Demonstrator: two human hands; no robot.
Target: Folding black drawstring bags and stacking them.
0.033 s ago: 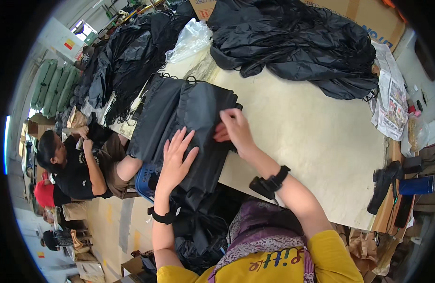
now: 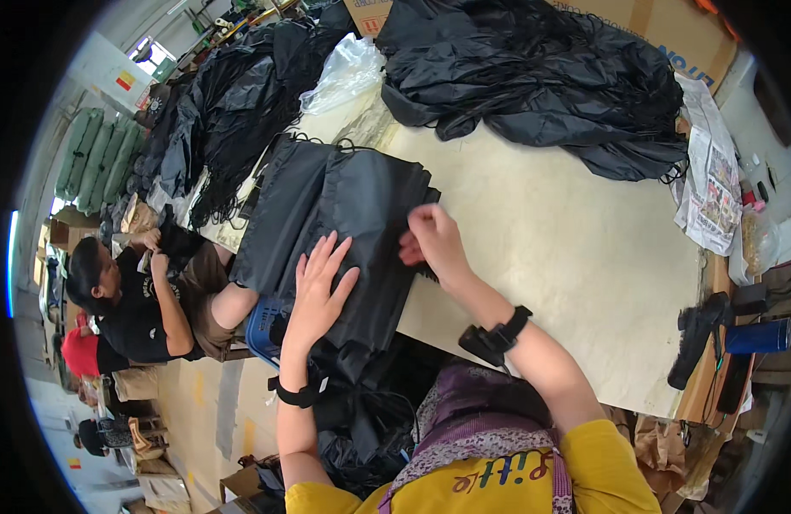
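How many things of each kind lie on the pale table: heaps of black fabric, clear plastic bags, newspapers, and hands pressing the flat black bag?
Heaps of black fabric: 2 (far heap, left heap)
Clear plastic bag: 1
Newspaper: 1
Hands on the flat black bag: 2 (left hand, right hand)
Total: 6

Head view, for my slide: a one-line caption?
Left hand flat on a black drawstring bag; right hand pinches its edge on the table.

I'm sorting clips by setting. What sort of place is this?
Likely a small sewing or bag-packing workshop: heaps of black nylon fabric bags on a pale worktable, a stack of flat black drawstring bags under both hands, and a co-worker seated beside cardboard boxes.
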